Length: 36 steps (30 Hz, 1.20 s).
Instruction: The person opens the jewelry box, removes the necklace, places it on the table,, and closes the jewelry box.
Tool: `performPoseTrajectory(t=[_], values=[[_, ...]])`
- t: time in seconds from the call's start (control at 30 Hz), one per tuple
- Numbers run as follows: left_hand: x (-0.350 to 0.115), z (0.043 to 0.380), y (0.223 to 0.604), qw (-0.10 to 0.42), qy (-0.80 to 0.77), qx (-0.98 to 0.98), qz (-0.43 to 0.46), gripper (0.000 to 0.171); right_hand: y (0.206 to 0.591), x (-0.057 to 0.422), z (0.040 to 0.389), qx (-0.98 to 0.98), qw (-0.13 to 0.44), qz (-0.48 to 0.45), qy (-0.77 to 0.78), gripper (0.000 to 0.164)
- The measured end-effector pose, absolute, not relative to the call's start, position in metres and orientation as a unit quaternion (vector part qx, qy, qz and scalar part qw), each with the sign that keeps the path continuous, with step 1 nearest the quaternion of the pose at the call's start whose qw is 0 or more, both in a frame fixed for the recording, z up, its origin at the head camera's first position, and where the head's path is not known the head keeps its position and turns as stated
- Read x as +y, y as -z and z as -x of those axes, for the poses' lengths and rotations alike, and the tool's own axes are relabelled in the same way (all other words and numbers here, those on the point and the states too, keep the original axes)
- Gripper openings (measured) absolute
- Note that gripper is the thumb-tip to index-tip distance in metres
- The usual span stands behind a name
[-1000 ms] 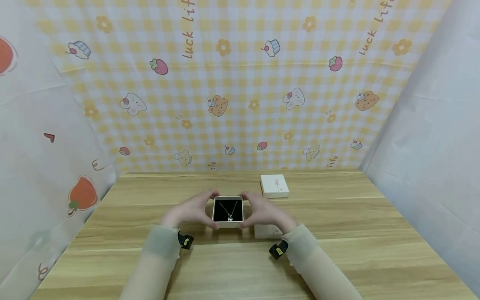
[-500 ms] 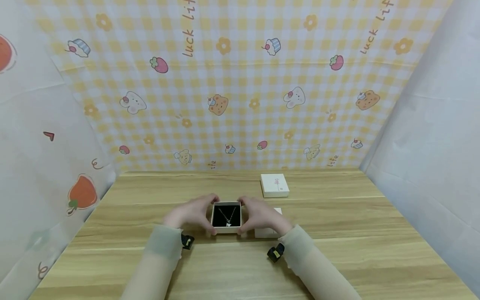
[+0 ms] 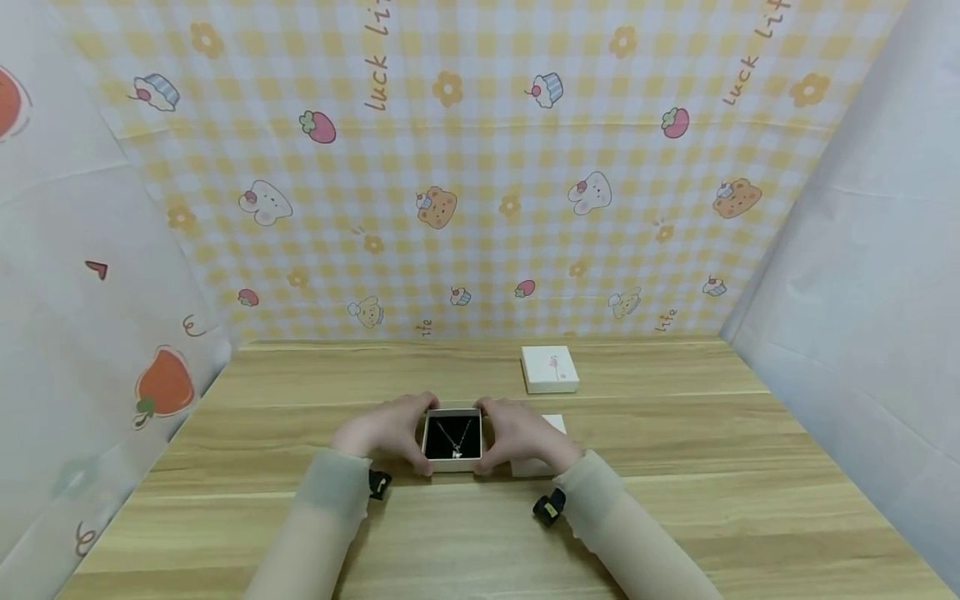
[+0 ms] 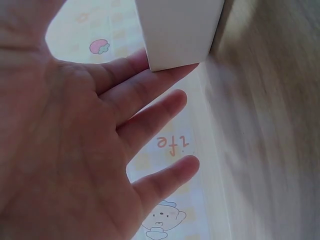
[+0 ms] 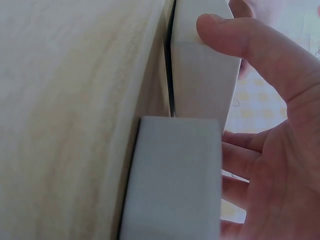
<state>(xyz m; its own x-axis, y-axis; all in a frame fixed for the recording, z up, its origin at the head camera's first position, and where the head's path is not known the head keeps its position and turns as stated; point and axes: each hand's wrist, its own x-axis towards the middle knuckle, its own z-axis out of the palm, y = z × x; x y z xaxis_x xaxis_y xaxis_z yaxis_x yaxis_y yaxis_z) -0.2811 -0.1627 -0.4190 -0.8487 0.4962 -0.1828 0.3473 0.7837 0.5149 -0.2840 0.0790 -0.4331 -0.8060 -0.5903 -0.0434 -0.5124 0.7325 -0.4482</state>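
A small white jewelry box, lidless, stands in front of me with a black lining. A thin silver necklace with a small pendant lies in a V on the lining. My left hand holds the box's left side, thumb at the front corner and fingertips at the back. Mirroring it, my right hand grips the right side between thumb and fingers. In the left wrist view the box's plain side meets two fingers, while the others spread free. The right wrist view shows my thumb on the box's front face.
Partly hidden under my right hand is a second white box piece, close beside the jewelry box. Farther back stands a white box with a pink flower print. A patterned cloth hangs behind the wooden table.
Both hands have brought the jewelry box nearer to me and slightly left, lowering it toward the tabletop. Over the last half second it has shifted only slightly. The other boxes stay put.
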Motion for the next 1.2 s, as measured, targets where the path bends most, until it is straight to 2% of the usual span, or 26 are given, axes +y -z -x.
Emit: performPoseTrajectory(t=[0.63,0.87,0.97,1.1,1.2], values=[[-0.159,0.279,0.417,0.175,-0.243,0.933,-0.197,0.089,0.434,0.08,0.282,0.923,0.104,0.307,0.207,0.097],[-0.164,0.274,0.404,0.156,-0.222,0.941,-0.2,0.108,0.434,0.079,0.282,0.921,0.108,0.306,0.215,0.095],[-0.167,0.272,0.395,0.121,-0.206,0.946,-0.221,0.095,0.434,0.079,0.282,0.922,0.109,0.305,0.214,0.094],[-0.164,0.27,0.387,0.061,-0.159,0.952,-0.254,0.052,0.433,0.079,0.283,0.923,0.113,0.305,0.208,0.095],[-0.159,0.269,0.386,0.052,-0.129,0.955,-0.261,0.033,0.434,0.078,0.284,0.923,0.115,0.305,0.205,0.095]])
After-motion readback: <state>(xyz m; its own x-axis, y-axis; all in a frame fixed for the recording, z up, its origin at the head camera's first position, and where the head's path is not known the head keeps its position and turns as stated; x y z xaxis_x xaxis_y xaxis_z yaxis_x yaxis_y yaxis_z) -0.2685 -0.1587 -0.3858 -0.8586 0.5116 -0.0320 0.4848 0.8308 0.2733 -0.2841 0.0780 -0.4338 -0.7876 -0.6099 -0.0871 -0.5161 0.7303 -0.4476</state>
